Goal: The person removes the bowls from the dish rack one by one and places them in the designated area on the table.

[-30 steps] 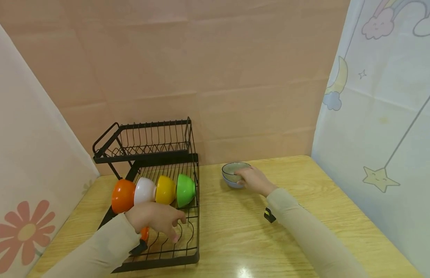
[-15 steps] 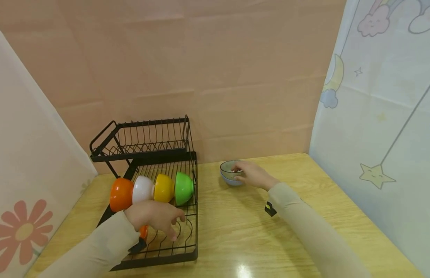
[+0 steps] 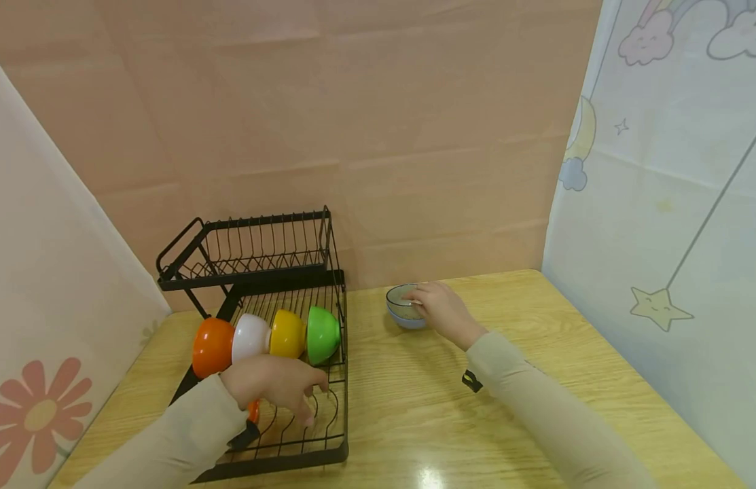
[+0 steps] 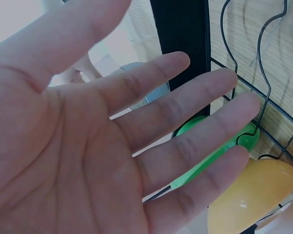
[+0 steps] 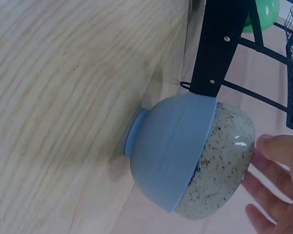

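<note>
My right hand (image 3: 446,314) is at the near right rim of a speckled grey bowl (image 5: 222,161), pinching it with fingers inside and thumb at the edge. That bowl sits nested in a light blue bowl (image 5: 168,146), which stands on the table. Over the front of a black dish rack (image 3: 274,463) hangs my left hand (image 3: 274,384), fingers extended and palm bare in the left wrist view. Behind it, an orange bowl (image 3: 212,348), a white bowl (image 3: 250,334), a yellow bowl (image 3: 288,334) and a green bowl (image 3: 323,335) stand on edge in a row.
The rack's upper tier (image 3: 249,255) rises at the back left. Under my left wrist shows a small orange piece (image 3: 253,410), mostly hidden. Cloth walls close off the back and both sides of the wooden table (image 3: 414,407).
My right fingers have shifted slightly at the speckled bowl's rim. The bowls stay stacked in place, and my left hand keeps its position over the rack. The head view has turned a little.
</note>
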A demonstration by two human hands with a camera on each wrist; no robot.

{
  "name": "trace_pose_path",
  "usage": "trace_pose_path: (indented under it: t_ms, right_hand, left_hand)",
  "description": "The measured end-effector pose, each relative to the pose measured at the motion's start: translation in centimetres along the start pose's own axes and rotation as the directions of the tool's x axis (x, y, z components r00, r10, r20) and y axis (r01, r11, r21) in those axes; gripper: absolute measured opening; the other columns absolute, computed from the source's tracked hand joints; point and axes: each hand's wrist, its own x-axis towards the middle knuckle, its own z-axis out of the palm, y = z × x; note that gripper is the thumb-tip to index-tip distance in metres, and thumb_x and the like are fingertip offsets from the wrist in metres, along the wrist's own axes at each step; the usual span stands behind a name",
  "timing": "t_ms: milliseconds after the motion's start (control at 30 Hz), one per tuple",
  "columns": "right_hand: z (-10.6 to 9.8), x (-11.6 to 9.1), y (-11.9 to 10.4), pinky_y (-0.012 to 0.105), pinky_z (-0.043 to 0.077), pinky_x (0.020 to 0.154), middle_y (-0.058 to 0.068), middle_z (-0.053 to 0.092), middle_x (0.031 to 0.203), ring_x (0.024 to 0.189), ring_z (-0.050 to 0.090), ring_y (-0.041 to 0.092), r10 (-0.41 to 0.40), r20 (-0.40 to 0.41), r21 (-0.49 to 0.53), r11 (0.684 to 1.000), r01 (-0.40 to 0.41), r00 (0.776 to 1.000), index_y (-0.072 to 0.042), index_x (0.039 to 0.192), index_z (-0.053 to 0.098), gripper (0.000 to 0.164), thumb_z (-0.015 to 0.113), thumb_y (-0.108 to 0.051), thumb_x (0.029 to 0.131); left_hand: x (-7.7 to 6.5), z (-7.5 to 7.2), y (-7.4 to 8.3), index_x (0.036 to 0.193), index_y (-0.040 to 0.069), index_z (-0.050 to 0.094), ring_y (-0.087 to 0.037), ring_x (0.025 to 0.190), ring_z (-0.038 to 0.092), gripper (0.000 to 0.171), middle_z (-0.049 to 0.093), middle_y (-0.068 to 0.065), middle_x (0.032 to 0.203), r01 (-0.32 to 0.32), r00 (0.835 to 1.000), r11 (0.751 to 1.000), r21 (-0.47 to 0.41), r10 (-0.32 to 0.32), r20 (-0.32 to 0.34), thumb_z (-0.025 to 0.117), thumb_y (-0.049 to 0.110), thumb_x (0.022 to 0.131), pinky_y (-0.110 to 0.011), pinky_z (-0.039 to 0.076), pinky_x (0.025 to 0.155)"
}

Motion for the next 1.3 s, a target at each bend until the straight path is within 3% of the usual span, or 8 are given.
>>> trace_pose_path:
  t_ms: [100, 300, 633, 900, 1167, 1300]
  right_hand:
    - [0.3, -0.2, -0.4, 0.034, 0.057, 0.077, 0.003, 0.073, 0.098, 0.09, 0.069, 0.022, 0.047, 0.021, -0.003, 0.999, -0.047, 0.999, -0.009, 0.1, 0.074, 0.019, 0.075, -0.004, 0.082]
    - [0.9, -0.7, -0.8, 0.029, 0.056, 0.07, 0.0, 0.071, 0.096, 0.086, 0.068, 0.016, 0.147, 0.095, 0.023, 0.988, -0.15, 0.985, -0.012, 0.099, 0.074, 0.015, 0.069, -0.004, 0.088]
    - [1.5, -1.6, -0.9, 0.034, 0.056, 0.07, -0.004, 0.071, 0.095, 0.088, 0.068, 0.015, 0.188, 0.158, 0.015, 0.981, -0.192, 0.969, -0.017, 0.097, 0.072, 0.013, 0.073, -0.01, 0.086]
    - [1.6, -1.6, -0.8, 0.033, 0.056, 0.072, -0.004, 0.071, 0.098, 0.088, 0.068, 0.015, 0.167, 0.149, 0.05, 0.983, -0.176, 0.975, -0.018, 0.099, 0.073, 0.015, 0.072, -0.01, 0.086]
    - [0.9, -0.6, -0.6, 0.034, 0.056, 0.071, -0.005, 0.071, 0.095, 0.086, 0.068, 0.015, 0.239, 0.21, 0.068, 0.964, -0.258, 0.948, -0.019, 0.096, 0.074, 0.013, 0.073, -0.011, 0.085]
    - [0.5, -0.4, -0.4, 0.035, 0.056, 0.074, -0.002, 0.072, 0.098, 0.09, 0.068, 0.017, 0.232, 0.268, 0.086, 0.961, -0.263, 0.935, -0.018, 0.097, 0.074, 0.013, 0.072, -0.011, 0.086]
  left_hand:
    - [0.0, 0.1, 0.0, 0.125, 0.02, 0.058, -0.02, 0.11, 0.059, 0.048, 0.065, -0.001, 0.117, 0.008, 1.0, 1.0, -0.004, -0.008, 0.003, 0.078, 0.025, 0.082, -0.044, 0.048, 0.096]
    - [0.0, 0.3, 0.0, 0.125, 0.021, 0.058, -0.019, 0.109, 0.06, 0.048, 0.065, 0.0, 0.116, 0.004, 1.0, 1.0, 0.006, -0.004, 0.01, 0.078, 0.027, 0.082, -0.043, 0.048, 0.095]
    - [0.1, 0.5, 0.0, 0.126, 0.021, 0.058, -0.02, 0.111, 0.059, 0.048, 0.065, -0.001, 0.118, 0.016, 1.0, 1.0, -0.004, -0.016, 0.021, 0.077, 0.027, 0.082, -0.043, 0.048, 0.096]
    - [0.0, 0.6, 0.0, 0.126, 0.022, 0.058, -0.02, 0.112, 0.059, 0.049, 0.065, -0.001, 0.118, 0.016, 0.999, 0.999, -0.034, -0.015, 0.029, 0.078, 0.026, 0.082, -0.044, 0.048, 0.097]
    - [0.1, 0.3, 0.1, 0.128, 0.021, 0.058, -0.02, 0.111, 0.059, 0.049, 0.065, -0.001, 0.117, -0.001, 1.0, 1.0, -0.006, 0.001, 0.016, 0.077, 0.026, 0.083, -0.043, 0.047, 0.097]
    - [0.2, 0.3, 0.2, 0.127, 0.02, 0.058, -0.02, 0.111, 0.06, 0.049, 0.066, -0.001, 0.116, -0.011, 1.0, 1.0, 0.007, 0.011, 0.017, 0.077, 0.025, 0.083, -0.044, 0.047, 0.096]
